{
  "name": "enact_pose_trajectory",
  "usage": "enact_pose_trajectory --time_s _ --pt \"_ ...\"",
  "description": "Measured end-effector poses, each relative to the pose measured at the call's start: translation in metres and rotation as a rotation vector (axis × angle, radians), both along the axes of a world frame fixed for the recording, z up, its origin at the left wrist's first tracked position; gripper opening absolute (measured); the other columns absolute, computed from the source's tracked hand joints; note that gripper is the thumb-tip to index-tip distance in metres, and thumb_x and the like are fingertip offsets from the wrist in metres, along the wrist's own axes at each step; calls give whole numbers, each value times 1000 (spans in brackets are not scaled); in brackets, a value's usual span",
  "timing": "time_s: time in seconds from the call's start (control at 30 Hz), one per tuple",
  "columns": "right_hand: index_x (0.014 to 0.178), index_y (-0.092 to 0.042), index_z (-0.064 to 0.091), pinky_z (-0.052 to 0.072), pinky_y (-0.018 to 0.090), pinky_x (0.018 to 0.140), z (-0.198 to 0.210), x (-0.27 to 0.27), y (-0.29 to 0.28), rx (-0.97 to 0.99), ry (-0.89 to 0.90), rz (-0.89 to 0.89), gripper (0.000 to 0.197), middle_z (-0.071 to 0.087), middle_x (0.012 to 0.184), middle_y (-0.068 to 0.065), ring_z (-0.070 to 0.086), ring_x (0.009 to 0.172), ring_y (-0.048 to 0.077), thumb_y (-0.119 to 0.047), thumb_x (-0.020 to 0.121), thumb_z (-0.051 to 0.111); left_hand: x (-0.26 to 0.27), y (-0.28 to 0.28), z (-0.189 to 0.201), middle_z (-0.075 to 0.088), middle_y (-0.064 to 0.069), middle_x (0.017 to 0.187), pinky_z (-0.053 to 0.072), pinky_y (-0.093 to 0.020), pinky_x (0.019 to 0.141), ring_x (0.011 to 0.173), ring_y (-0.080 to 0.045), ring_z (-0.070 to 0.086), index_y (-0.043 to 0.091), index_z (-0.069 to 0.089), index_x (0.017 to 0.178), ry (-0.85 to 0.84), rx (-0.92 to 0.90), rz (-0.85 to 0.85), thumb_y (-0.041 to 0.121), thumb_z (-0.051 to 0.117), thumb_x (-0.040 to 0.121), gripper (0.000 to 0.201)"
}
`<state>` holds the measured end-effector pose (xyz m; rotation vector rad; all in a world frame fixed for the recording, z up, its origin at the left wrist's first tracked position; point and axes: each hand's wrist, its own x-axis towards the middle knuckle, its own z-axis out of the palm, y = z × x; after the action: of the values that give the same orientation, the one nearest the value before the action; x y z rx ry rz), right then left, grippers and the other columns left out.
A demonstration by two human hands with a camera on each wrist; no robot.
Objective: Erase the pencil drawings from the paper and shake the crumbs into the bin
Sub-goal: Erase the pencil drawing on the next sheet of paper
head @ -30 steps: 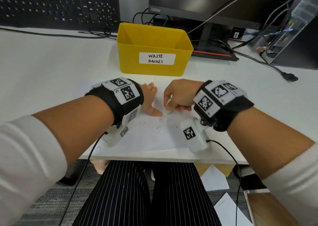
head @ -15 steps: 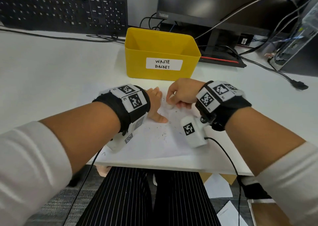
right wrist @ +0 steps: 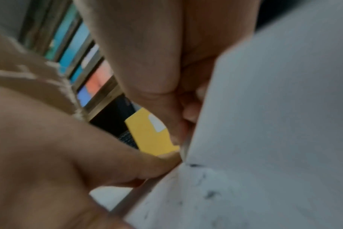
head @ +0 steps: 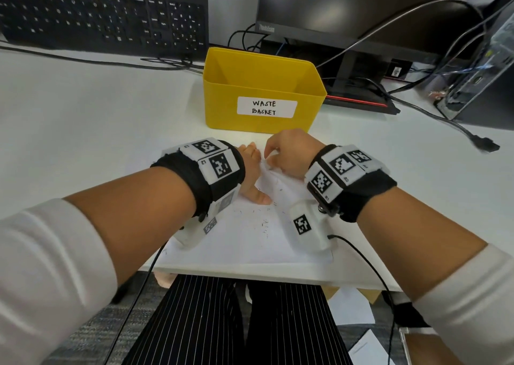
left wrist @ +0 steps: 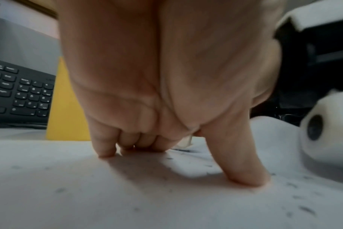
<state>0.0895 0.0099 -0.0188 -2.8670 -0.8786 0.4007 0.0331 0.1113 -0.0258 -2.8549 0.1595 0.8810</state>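
A: Right hand (head: 289, 153) first. Fingers are curled tight, and a small pale eraser (left wrist: 187, 141) seems to be pinched and pressed to the paper (head: 250, 239). Only a sliver of it is seen under the left palm's view; in the right wrist view it is too blurred to be made out.

B: Left hand (head: 250, 175)?

A: Laid on the sheet, fingers straight, thumb spread, tips pressed down. Nothing is gripped. The sheet is pinned just beside the rubbed spot.

B: How is the step done well?

A: Short strokes are best kept away from the pinned fingers so the sheet is pulled taut, not buckled. A fold or raised edge is already suggested in the right wrist view, so light pressure is advised. Crumbs (head: 264, 225) should be left on the sheet, not swept onto the desk (head: 83, 114), since they are meant for the yellow bin (head: 262, 89) just beyond the paper's far edge.

B: Hidden?

A: Pencil marks under the right hand are covered, so what is left to erase cannot be judged. The bin's floor is not seen. The paper's far edge is blocked by both hands.
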Motion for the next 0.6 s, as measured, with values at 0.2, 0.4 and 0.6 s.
enact_pose_trajectory --time_s 0.2,0.4,0.6 --pt "106 -11 62 40 25 63 -6 7 -20 396 42 -263 18 56 87 6 50 77 19 -17 94 49 2 2 -1 -11 -17 157 8 -36 116 146 -27 -4 -3 -9 147 -13 -11 -12 62 40 89 100" --pt "83 -12 59 50 28 46 -18 8 -21 398 386 -370 10 52 59 8 47 47 19 -9 91 53 4 4 -6 -11 -12 157 15 -43 115 146 -27 1 9 -8 150 -6 -47 1 64 46 85 101" --pt "82 -12 54 45 24 41 -19 17 -21 456 385 -412 12 51 60 9 45 45 19 -8 93 50 1 2 -3 -14 -14 157 6 -35 116 146 -27 -8 -2 -10 148 -15 -36 -29 61 39 90 98"
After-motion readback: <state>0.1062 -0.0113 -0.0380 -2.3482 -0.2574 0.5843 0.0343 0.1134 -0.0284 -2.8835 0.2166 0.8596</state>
